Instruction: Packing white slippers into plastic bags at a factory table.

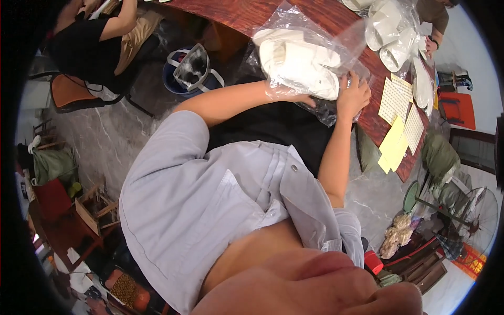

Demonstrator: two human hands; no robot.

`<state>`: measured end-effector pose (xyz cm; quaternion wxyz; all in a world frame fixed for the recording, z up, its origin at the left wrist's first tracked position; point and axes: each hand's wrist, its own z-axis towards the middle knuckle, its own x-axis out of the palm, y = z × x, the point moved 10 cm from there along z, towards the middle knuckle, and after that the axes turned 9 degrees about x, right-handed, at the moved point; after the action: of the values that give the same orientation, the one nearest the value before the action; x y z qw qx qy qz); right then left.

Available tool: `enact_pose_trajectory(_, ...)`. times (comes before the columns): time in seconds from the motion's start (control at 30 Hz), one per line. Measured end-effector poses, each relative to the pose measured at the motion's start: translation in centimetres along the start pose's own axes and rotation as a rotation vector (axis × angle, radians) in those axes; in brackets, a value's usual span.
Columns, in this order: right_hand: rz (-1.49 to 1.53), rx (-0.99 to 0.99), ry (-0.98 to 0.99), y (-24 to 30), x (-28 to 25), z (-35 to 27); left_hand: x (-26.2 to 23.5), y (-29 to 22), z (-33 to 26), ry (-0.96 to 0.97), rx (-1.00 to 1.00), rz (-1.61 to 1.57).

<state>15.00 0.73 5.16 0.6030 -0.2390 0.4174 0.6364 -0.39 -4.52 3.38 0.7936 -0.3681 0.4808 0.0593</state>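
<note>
A pair of white slippers [299, 59] lies in a clear plastic bag [286, 17] at the near edge of the reddish wooden table. My left hand [294, 96] is at the near end of the slippers, with bag film over part of it. Its fingers are bent against them and partly hidden. On the right side, my right hand [354, 97] has its fingers curled on the bag beside the slippers' heel end. Loose film stands up from the bag toward the far right.
Yellow sticker sheets [394, 143] lie on the table [220, 11] to the right. Beyond them are more white slippers [391, 39] in clear film. One co-worker [86, 50] sits far left; another person's hand [431, 46] is far right. A blue bucket [170, 79] stands on the floor.
</note>
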Motion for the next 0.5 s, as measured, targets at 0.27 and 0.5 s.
enact_pose_trajectory(0.27, -0.035, -0.011, -0.009, 0.3, 0.2, -0.3, -3.9, -10.0, -9.0, 0.619, 0.372, -0.048)
enact_pose_trajectory(0.5, -0.117, 0.068, -0.041, 0.0, -0.8, -0.3, -24.2, 5.5, -3.8, -0.402, -0.158, 0.244)
